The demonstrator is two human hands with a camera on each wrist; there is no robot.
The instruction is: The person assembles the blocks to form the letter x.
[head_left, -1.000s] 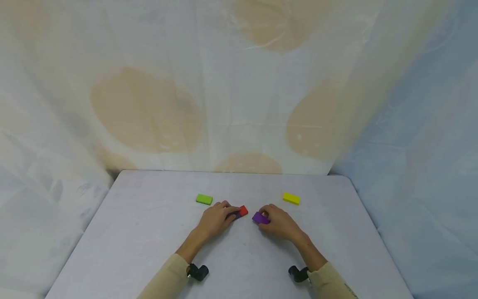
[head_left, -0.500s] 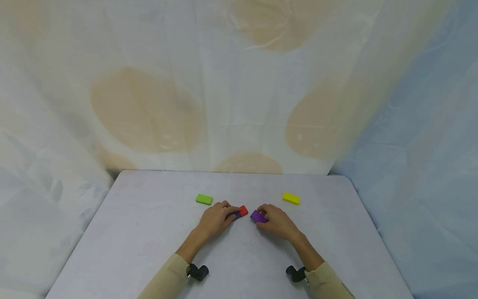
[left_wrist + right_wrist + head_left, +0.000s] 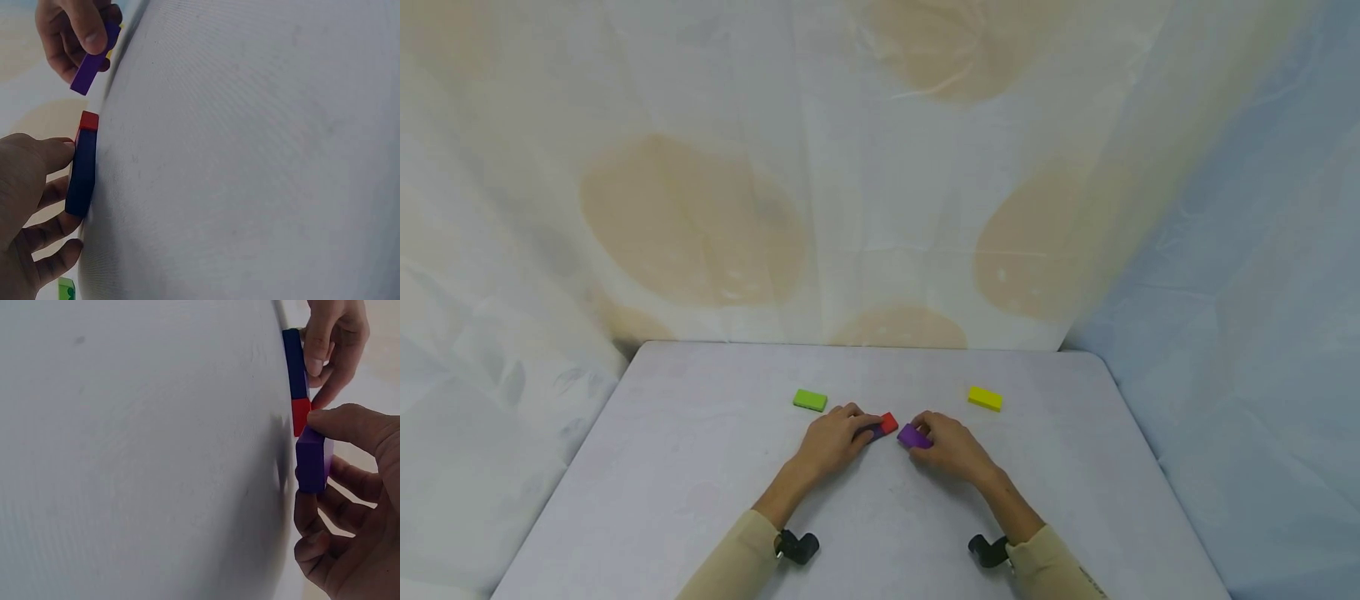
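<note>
My left hand (image 3: 838, 437) rests on a dark blue block (image 3: 82, 172) that lies flat on the grey table (image 3: 700, 467), its thumb and fingers curled round the block's sides. A red block (image 3: 889, 422) lies end to end with the blue one. My right hand (image 3: 943, 443) pinches a purple block (image 3: 912, 436) between thumb and fingers, held just off the table beside the red block's free end. In the right wrist view the purple block (image 3: 310, 459) nearly touches the red block (image 3: 300, 416).
A green block (image 3: 810, 400) lies on the table to the left of my left hand. A yellow block (image 3: 985, 398) lies to the right of my right hand. Draped cloth hangs behind the table and at both sides.
My right hand has carried the purple block leftward, closer to the red block. My left hand and the blue and red blocks have stayed put.
</note>
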